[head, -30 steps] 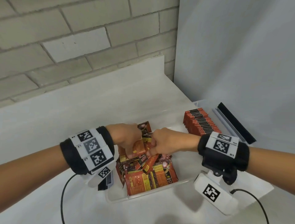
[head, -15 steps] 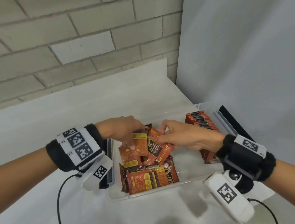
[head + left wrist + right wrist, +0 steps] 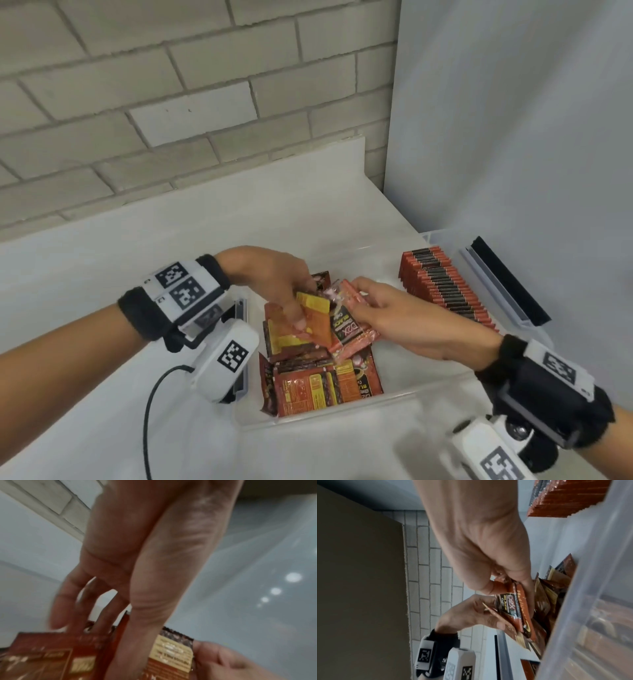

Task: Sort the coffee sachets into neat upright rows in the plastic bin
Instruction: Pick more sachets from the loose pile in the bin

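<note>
- White bench [image 3: 171, 240] carries the plastic bin [image 3: 329, 416].
- Left hand [image 3: 270, 277] pinches one sachet [image 3: 313, 318]; fingers curled.
- Right hand [image 3: 404, 318] grips a sachet bundle [image 3: 351, 325] above the loose pile [image 3: 318, 380].
- Upright row [image 3: 442, 287] stands at the bin's right end.

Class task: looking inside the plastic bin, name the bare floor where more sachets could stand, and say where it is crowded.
Bare bin floor lies between the loose heap and the upright row, reaching the near wall. Crowded: the heap's side, where the left hand and right hand hold sachets above it.
</note>
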A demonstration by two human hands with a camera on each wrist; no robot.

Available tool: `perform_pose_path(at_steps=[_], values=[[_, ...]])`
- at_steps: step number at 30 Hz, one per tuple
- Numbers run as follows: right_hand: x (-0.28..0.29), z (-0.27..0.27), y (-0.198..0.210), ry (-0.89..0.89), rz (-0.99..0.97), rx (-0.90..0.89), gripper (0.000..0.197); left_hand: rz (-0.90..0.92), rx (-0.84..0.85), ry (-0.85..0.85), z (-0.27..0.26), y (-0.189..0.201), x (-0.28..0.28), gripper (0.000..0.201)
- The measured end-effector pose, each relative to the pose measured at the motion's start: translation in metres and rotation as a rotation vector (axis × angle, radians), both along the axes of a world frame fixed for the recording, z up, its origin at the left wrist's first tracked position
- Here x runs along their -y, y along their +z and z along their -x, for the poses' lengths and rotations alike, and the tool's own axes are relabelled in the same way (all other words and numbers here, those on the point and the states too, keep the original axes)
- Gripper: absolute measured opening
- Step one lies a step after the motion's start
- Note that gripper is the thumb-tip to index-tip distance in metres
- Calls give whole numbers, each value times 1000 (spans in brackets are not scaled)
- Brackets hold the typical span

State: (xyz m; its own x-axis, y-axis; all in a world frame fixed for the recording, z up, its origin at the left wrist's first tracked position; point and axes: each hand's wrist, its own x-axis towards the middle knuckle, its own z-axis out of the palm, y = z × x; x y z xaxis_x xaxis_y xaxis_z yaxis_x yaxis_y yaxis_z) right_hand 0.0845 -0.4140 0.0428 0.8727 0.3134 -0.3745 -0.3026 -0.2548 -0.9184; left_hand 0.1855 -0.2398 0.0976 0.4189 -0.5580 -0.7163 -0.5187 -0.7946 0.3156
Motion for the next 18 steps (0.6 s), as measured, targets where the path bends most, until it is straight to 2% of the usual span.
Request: perform_pose_path(at_steps=[3,5,9,12,18], values=[[16,-2,7,-120,-91,27,22,155,-176,158,-6,11,-1,27],[25,-1,12,-198,-119,48,24,233,-209,190,-7,17,3,33],[28,5,15,-274,-293,28,31,308,-161,212,-6,21,23,45],[27,8,16,-295,-364,56,23,341,-117,208,-2,19,40,61],[40,15,17,-359,-332,264,28,546,-15,347,2,10,67,84]])
